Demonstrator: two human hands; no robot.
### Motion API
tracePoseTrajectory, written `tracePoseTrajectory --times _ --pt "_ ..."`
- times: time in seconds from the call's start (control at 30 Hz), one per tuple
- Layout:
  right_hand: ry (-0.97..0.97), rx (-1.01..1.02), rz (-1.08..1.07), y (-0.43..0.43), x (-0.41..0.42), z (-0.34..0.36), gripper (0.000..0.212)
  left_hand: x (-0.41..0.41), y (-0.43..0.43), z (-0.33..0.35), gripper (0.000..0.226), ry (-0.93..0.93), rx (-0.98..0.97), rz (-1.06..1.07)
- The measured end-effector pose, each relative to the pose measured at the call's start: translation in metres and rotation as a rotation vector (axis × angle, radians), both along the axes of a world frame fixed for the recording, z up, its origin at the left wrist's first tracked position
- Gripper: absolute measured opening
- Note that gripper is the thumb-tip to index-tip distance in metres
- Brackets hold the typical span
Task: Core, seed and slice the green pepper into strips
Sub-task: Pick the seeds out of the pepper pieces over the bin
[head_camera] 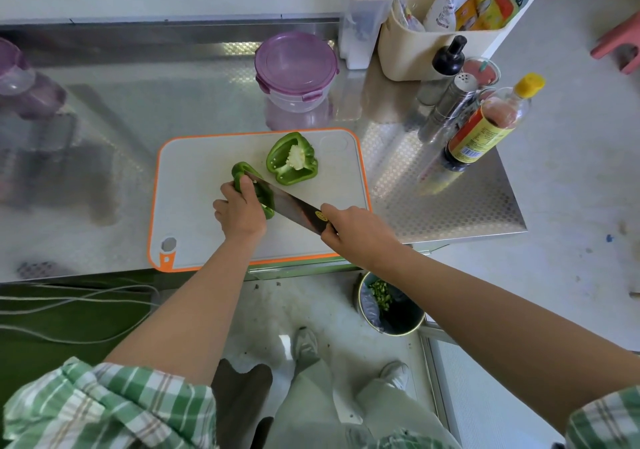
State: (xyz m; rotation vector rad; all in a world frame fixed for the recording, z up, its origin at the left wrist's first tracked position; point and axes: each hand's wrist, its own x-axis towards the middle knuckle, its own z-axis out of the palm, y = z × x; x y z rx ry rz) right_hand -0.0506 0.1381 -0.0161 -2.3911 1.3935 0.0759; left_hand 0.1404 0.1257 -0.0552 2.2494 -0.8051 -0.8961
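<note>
A white cutting board (194, 178) with an orange rim lies on the steel counter. One green pepper half (292, 161) rests cut side up on it, its white core and seeds showing. My left hand (239, 206) grips the other pepper half (242, 171) near the board's middle. My right hand (353, 230) holds the handle of a cleaver (287, 203), and the blade lies across the held half, right beside my left fingers.
A purple-lidded container (296, 68) stands behind the board. Bottles and shakers (478, 126) and a beige bin (415, 43) crowd the right back of the counter. A scrap bucket (391, 305) sits on the floor below the counter edge. Cables (69, 306) run at lower left.
</note>
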Motion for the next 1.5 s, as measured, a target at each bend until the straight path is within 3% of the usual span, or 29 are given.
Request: tracePoseTrajectory --times 0.9,1.5 --pt "0.032 0.017 0.043 -0.012 -0.006 -0.006 0.005 0.005 0.005 -0.004 0.052 -0.169 -0.010 -0.142" --pt "0.132 0.038 0.147 -0.030 -0.001 -0.003 0.019 0.012 0.007 -0.006 0.052 -0.157 -0.060 -0.145"
